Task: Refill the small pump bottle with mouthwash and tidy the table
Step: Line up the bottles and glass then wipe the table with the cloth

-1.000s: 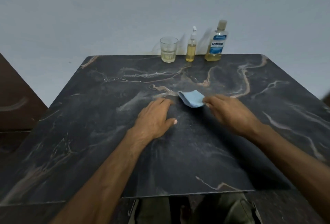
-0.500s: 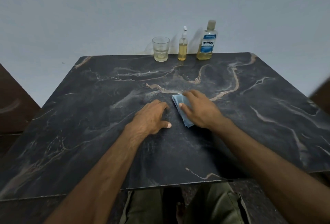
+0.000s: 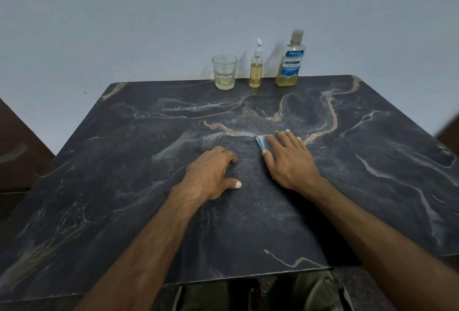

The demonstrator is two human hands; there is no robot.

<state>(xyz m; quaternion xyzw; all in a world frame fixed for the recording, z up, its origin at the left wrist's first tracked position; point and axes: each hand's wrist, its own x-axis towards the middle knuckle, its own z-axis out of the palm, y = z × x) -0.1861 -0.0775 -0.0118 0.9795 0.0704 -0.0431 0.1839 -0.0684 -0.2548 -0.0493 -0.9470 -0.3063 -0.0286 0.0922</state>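
Cloth (image 3: 261, 142), blue, under flat-fingered right grip (image 3: 290, 164); left grip (image 3: 211, 174) loose and empty on dark table (image 3: 372, 174).

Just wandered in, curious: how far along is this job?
Refill looks done: the small pump bottle stands mostly full between the glass and Listerine bottle. In hand: the right hand presses a blue cloth on the table, left hand resting nearby. Left: probably stowing the cloth.

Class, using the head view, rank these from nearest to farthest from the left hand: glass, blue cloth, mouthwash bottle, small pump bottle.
From the left hand:
1. blue cloth, just to its right, under the right hand.
2. glass, at the far edge, almost straight ahead.
3. small pump bottle, right of the glass.
4. mouthwash bottle, farthest right.
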